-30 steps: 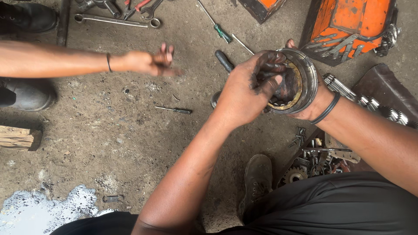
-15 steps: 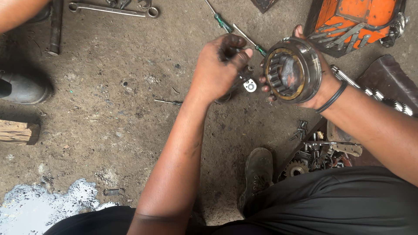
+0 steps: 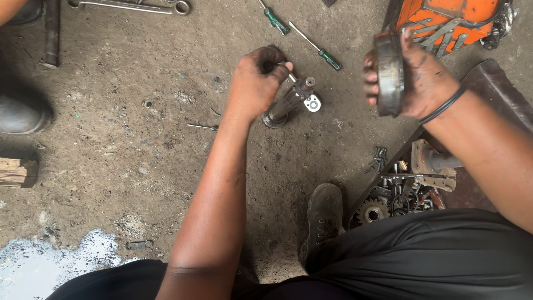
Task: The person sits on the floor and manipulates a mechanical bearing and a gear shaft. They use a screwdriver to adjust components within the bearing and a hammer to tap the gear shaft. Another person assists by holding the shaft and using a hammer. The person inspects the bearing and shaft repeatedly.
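- Head view: left hand (image 3: 256, 83) is now down at the concrete floor (image 3: 111, 139), fingers clenched around the upper end of a splined steel shaft (image 3: 287, 103) that lies tilted near the top centre of the floor.
- Half a second ago that hand was up beside the bearing; a second ago its fingers were inside the ring. So it has left the bearing and gone to the shaft.
- Right hand (image 3: 422, 78) grasps the large roller bearing ring (image 3: 388, 75), now turned edge-on to the camera; earlier its open face and rollers showed. It is held in the air, in front of the orange machine housing (image 3: 444, 16) at the top right.
- Bearing and shaft are apart, not touching. My read: the work has moved from the ring itself to picking up the shaft.
- A small shiny fitting with a hole (image 3: 312, 103) lies just beside the shaft end; I cannot tell if it is attached.
- Two green-handled screwdrivers (image 3: 327, 55) lie just above the shaft; a long spanner (image 3: 127, 6) is at the top left edge.
- Gears and loose parts (image 3: 388, 200) are piled by the right knee; a boot (image 3: 322, 216) is planted below the shaft.
- The other person's outstretched hand seen a second ago is gone; only a dark boot (image 3: 22, 114) shows at the left edge.
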